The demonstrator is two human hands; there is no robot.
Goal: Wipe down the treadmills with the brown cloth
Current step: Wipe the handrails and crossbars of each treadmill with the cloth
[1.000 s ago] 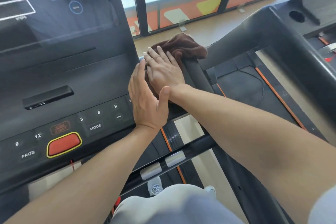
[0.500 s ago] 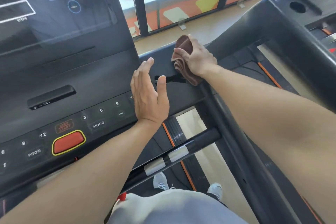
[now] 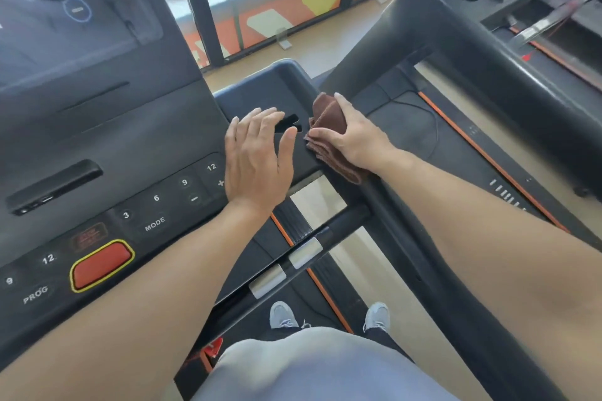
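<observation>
The brown cloth [image 3: 327, 117] is bunched on the right edge of the black treadmill console [image 3: 136, 146], where the side tray meets the right handrail. My right hand [image 3: 353, 135] grips it, fingers curled over its top. My left hand [image 3: 257, 156] lies flat with straight fingers on the console just left of the cloth, beside a small slot in the tray. The two hands are a little apart.
The console carries a red stop button [image 3: 101, 264], number keys and a dark touchscreen [image 3: 65, 3]. A crossbar with silver pulse sensors [image 3: 286, 267] runs below my arms. A second treadmill [image 3: 508, 52] stands close on the right. Windows lie ahead.
My right hand went from pressing the cloth flat next to my left hand to bunching and gripping it, then drew it back along the console's right edge. My left hand stayed flat.
</observation>
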